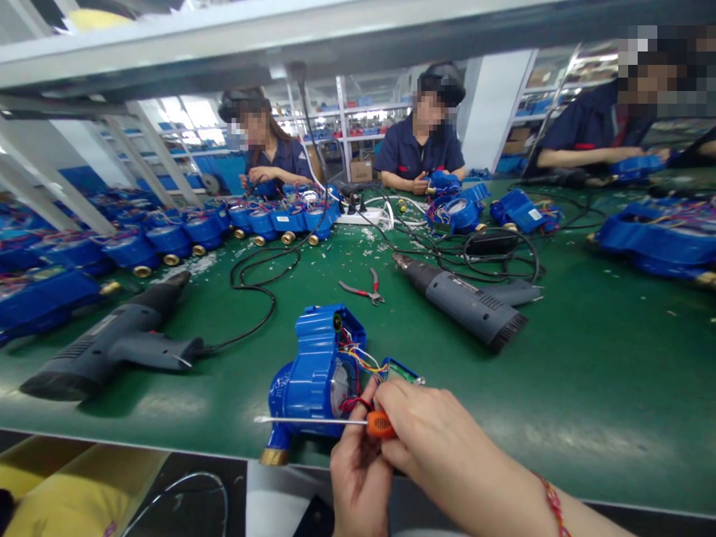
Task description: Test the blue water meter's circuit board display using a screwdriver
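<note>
My right hand (pixel 419 421) is closed around a screwdriver (pixel 380 424) with an orange handle, its metal shaft pointing left. My left hand (pixel 361 477) is just below, its fingers pinched on thin red and black wires (pixel 352 403). Those wires come out of a blue water meter (pixel 313 388), which lies on its side with its brass end at the front edge of the bench. Beyond my right fingers, a small green circuit board (pixel 400 369) hangs on coloured wires. My fingertips overlap, so part of the grip is hidden.
On the green bench (pixel 587 395) lie a heat gun (pixel 112 343) at left, another heat gun (pixel 464 298) at right and red-handled cutters (pixel 366 287). Blue meters (pixel 173 239) line the back left. Black cables run between. Several people sit across, under an overhead beam (pixel 358 45).
</note>
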A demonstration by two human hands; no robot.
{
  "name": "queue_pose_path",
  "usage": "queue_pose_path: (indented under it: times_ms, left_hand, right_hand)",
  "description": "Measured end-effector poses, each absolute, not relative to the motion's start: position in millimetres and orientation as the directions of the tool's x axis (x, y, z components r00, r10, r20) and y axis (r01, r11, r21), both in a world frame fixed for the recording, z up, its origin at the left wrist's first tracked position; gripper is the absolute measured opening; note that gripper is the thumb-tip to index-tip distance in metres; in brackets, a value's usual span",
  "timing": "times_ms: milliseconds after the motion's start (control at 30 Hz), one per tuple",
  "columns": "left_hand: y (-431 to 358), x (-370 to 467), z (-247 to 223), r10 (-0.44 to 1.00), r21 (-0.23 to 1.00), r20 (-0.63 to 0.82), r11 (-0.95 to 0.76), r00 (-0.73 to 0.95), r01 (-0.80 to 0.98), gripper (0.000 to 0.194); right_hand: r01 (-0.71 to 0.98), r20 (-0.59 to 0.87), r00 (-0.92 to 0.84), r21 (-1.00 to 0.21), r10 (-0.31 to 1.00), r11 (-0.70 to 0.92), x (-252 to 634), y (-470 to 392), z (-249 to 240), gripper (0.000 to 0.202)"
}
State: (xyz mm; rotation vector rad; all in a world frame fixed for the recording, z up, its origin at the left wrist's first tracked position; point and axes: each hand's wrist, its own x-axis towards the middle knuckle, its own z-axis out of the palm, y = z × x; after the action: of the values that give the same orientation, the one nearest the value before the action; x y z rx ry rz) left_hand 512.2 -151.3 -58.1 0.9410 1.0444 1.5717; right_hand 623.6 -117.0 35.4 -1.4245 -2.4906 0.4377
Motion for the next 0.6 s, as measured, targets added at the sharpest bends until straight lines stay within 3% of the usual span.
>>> queue_pose_path:
  times_ms: [167, 300, 600]
  left_hand:
    - [-151.0, 518.4, -55.0, 0.968, 0.991, 0.131, -0.121, -0.214, 0.059, 0.053]
    - [-145.9, 521.7, -45.3, 0.950, 0.974, 0.128, -0.066, -0.285, 0.216, 0.045]
    - [-148.6, 519.6, -47.9, 0.907, 0.929, 0.294, -0.196, -0.302, 0.315, 0.049]
  right_hand:
    - [0.741, -0.017, -0.462, -0.557, 0.887, 0.375, 630.8, -110.0, 44.2, 0.022]
    - [0.672, -0.080, -0.503, -0.662, 0.861, 0.332, 634.5, -105.3, 53.7, 0.018]
    - [0.685, -0.112, -0.561, -0.619, 0.820, 0.384, 636.6, -99.0, 62.6, 0.016]
